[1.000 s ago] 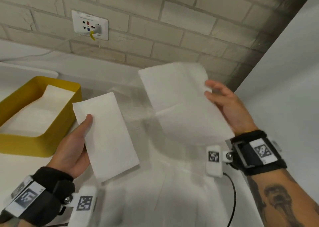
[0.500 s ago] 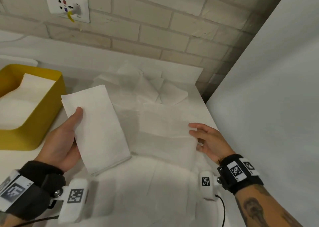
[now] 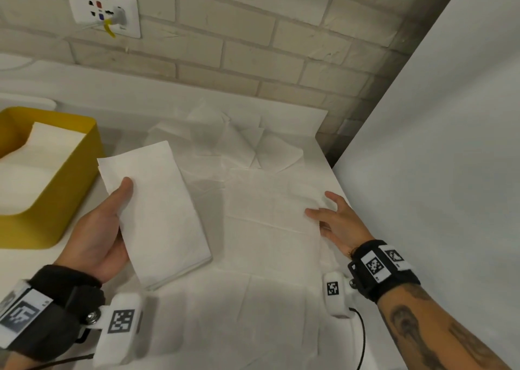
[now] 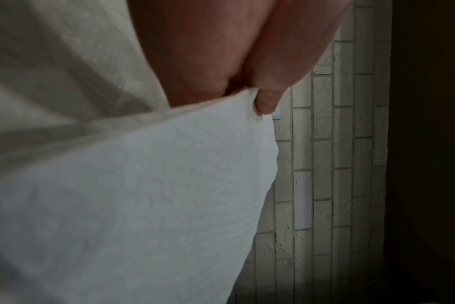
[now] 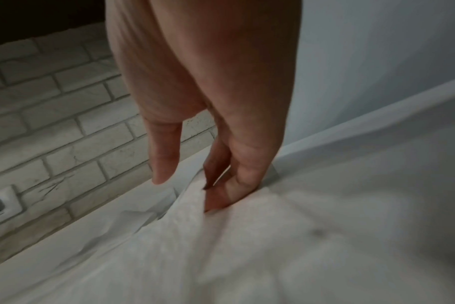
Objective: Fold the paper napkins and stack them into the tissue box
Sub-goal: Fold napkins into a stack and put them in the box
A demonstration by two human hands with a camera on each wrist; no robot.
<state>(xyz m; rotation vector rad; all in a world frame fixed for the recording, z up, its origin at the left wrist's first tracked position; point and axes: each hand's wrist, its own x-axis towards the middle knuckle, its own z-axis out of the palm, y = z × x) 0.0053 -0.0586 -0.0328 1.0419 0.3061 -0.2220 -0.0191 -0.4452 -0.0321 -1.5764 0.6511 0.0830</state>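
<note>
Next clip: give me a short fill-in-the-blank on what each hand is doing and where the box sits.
1. The folded napkin is held in the person's ____ hand.
2. The tissue box is ____ in colour.
3. The right hand touches the unfolded napkin lying on the ____.
4. The tissue box sits to the ____ of the folded napkin.

Missing words: left; yellow; table; left

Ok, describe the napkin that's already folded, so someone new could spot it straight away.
Start at the yellow tissue box on the left. Just right of it, the left hand holds the folded napkin. It is a narrow, crisp-edged rectangle raised off the table, unlike the flat open sheets around it.
</note>
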